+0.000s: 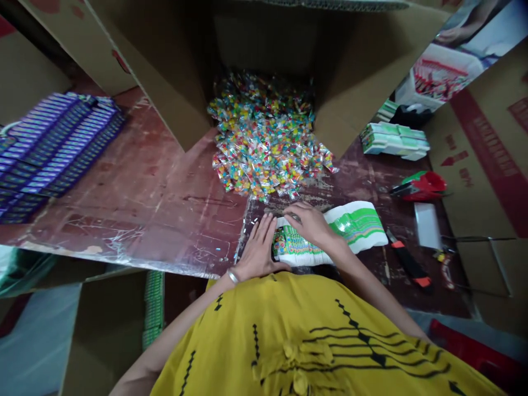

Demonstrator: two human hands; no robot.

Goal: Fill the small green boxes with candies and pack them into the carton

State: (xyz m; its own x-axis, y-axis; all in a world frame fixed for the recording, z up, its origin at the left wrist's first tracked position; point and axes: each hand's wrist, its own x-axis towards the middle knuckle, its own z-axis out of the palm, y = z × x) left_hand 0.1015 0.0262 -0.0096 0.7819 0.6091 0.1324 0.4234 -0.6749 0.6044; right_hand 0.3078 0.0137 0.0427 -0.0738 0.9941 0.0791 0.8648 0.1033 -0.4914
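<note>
Green-and-white wrappers (359,226) lie beneath the right hand (311,224), fingers curled, grip unclear; the left hand (258,248), fingers outstretched, touches their end.

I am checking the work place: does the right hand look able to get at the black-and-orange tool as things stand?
Probably yes: the tool lies uncovered nearby; the right hand would first have to leave the green strips.

My left hand (256,254) lies palm down, its fingers (266,225) stretched forward and thumb (282,267) spread rightward. My right hand (314,226) bends inward, fingers curled near the left fingertips; my forearms (367,283) converge before me.
</note>
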